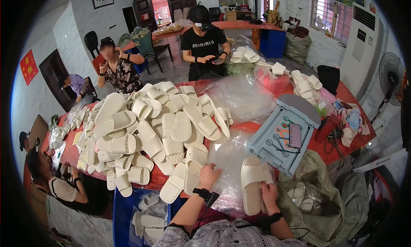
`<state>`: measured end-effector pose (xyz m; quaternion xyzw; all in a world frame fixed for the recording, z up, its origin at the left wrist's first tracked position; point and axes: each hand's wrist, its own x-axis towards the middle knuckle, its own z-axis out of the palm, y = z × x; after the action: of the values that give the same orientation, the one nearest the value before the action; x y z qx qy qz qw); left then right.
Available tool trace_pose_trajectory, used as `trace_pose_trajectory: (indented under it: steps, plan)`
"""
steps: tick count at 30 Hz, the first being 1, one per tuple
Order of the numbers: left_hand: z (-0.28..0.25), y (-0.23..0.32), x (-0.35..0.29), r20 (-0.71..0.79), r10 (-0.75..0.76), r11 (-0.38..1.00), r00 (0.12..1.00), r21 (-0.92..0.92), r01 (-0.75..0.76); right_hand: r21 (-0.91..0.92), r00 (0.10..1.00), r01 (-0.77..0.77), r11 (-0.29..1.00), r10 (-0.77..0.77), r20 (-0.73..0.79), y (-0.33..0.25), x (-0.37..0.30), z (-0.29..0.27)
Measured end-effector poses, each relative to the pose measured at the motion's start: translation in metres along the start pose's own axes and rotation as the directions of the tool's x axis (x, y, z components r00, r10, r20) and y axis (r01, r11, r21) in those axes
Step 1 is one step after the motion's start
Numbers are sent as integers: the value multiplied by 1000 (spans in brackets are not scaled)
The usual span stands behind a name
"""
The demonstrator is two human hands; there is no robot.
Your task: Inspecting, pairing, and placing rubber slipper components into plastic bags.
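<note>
A pair of cream slippers (pixel 251 191), laid partly over each other, stands near the table's front edge. Around the right side of this pair, my right hand (pixel 269 198) is closed. My left hand (pixel 209 177) hovers at the edge of a clear plastic bag (pixel 229 161), thumb and fingers apart and nothing visible in them. Just left of it lies a cream slipper (pixel 193 172), at the near end of a large heap of similar slippers (pixel 145 131). Whether the left fingertips touch the bag is hard to make out.
A grey-blue plastic rack (pixel 274 155) with a pink notepad lies right of the bags. Below it sits an open woven sack (pixel 325 183) holding wrapped slippers. A blue bin (pixel 122 212) with bagged slippers stands lower left. Several people are around the red table (pixel 338 148).
</note>
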<state>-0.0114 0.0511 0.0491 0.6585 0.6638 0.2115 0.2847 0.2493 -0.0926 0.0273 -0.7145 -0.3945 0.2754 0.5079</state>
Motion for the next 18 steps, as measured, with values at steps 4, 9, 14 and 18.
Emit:
trace_pose_trajectory:
  steps: [4,9,14,18]
  plan:
    - [8,-6,0,-170,124,990,978,91,-109,15,1000,-5,1000,5,12,-4,1,5]
    - [6,-1,-2,-180,18,998,984,-51,-28,-94,999,42,995,-38,38,-4,-2,4]
    - [3,4,-6,-35,-20,994,999,-108,17,-58,992,120,991,-119,31,-1,-5,5]
    - [-7,10,-5,-78,-2,994,997,-109,-6,-115,996,86,990,-84,22,6,-3,4]
